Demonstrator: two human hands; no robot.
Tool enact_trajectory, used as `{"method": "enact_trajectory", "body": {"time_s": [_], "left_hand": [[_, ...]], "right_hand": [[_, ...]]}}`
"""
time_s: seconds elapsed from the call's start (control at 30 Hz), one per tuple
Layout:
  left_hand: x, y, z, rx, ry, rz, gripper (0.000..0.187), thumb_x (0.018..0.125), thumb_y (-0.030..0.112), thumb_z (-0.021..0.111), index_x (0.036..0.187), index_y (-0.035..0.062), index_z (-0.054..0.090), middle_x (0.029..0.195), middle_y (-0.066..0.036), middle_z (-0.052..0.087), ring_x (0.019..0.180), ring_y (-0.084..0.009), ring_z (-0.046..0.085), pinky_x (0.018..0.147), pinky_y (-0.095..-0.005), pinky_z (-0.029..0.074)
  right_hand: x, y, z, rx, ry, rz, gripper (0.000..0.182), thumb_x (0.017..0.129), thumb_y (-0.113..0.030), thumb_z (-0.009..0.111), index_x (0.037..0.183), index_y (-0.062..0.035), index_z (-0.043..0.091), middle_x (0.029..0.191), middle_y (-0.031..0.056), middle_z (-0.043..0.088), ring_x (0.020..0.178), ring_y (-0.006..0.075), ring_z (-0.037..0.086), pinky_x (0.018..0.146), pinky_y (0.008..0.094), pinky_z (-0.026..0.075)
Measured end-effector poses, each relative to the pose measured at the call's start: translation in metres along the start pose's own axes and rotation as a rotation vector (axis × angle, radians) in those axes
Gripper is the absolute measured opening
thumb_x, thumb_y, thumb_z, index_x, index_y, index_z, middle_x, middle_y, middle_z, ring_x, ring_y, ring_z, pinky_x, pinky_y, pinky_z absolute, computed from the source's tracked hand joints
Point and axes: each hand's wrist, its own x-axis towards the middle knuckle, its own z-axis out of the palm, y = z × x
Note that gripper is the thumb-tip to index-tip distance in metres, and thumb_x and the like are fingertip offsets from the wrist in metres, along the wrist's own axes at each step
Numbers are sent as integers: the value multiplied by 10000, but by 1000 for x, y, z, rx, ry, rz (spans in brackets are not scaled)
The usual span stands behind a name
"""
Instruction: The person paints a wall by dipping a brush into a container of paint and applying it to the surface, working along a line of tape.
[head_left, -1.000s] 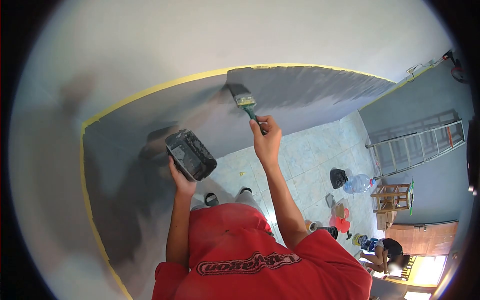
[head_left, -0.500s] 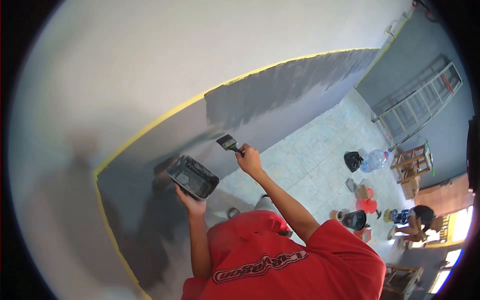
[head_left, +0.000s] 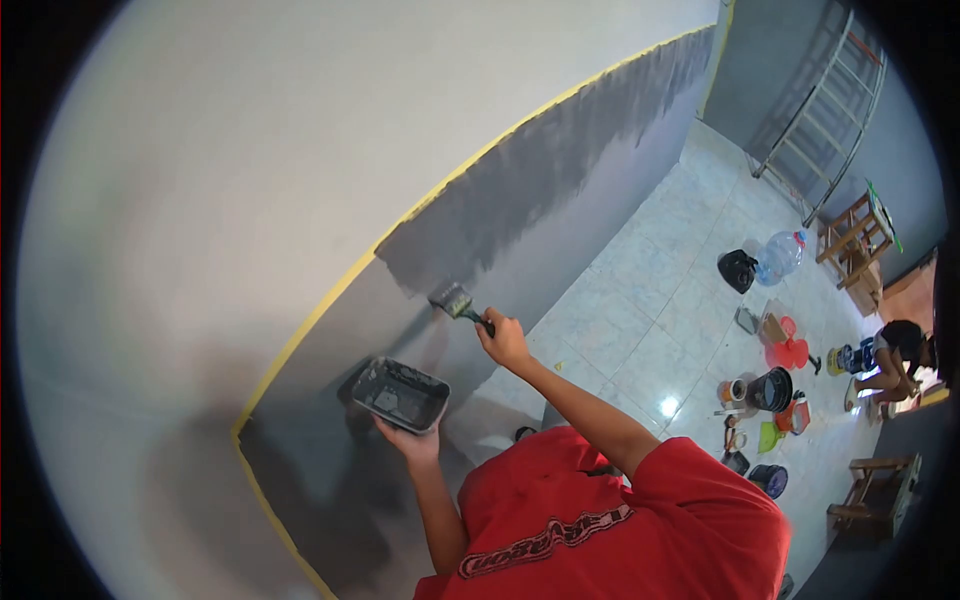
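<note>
My right hand (head_left: 503, 340) is closed round the handle of a paintbrush (head_left: 453, 301). Its wide bristles are at the wall, close to the lower edge of the dark grey painted band (head_left: 520, 175); whether they touch cannot be made out. My left hand (head_left: 412, 438) supports a black plastic paint tray (head_left: 402, 395) from below, with grey paint smeared over its inside. Yellow masking tape (head_left: 345, 290) runs along the wall between the white upper part and the grey lower part.
On the tiled floor (head_left: 640, 285) to the right are a black bag (head_left: 738, 270), a clear water bottle (head_left: 780, 257), a black bucket (head_left: 770, 390) and several containers. A ladder (head_left: 825, 115) leans on the far wall near a wooden stool (head_left: 857, 235). Another person (head_left: 895, 355) crouches at far right.
My view has turned, so the wall and floor items appear shifted. The brush, held away from the painted band before, is now at its near end. Both hands keep their hold.
</note>
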Motion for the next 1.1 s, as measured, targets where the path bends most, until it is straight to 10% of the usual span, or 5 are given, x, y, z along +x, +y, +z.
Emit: {"method": "enact_trajectory", "body": {"time_s": [0.2, 0.4, 0.73, 1.1], "left_hand": [[5, -9, -1, 35, 35, 1, 696, 903, 686, 459, 1460, 270, 448, 1469, -31, 488, 1312, -366, 483, 958, -666, 418], [-13, -16, 20, 89, 135, -10, 689, 902, 681, 445, 1451, 265, 456, 1448, -48, 507, 1292, -369, 503, 944, -658, 433], [-23, -18, 15, 176, 217, -47, 748, 876, 690, 436, 1466, 230, 431, 1458, -72, 494, 1320, -366, 482, 1018, -655, 401], [39, -22, 24, 188, 83, -221, 632, 972, 596, 391, 1442, 180, 464, 1418, -61, 530, 1301, -276, 507, 1099, -491, 389]], "right_hand": [[10, 29, 6, -201, -148, 139, 237, 843, -175, 694, 976, 15, 642, 748, 228, 675, 742, 424, 670, 678, 492, 519], [30, -83, -66, 227, -127, 86, 209, 874, -155, 676, 986, 14, 626, 680, 186, 643, 604, 331, 634, 574, 402, 472], [12, 7, -23, 178, -257, 208, 189, 897, -146, 619, 982, 19, 589, 740, 261, 633, 753, 489, 624, 686, 535, 477], [55, -99, -117, 343, -286, 160, 241, 937, -229, 610, 961, 3, 669, 614, 224, 580, 563, 281, 642, 570, 436, 454]]}}
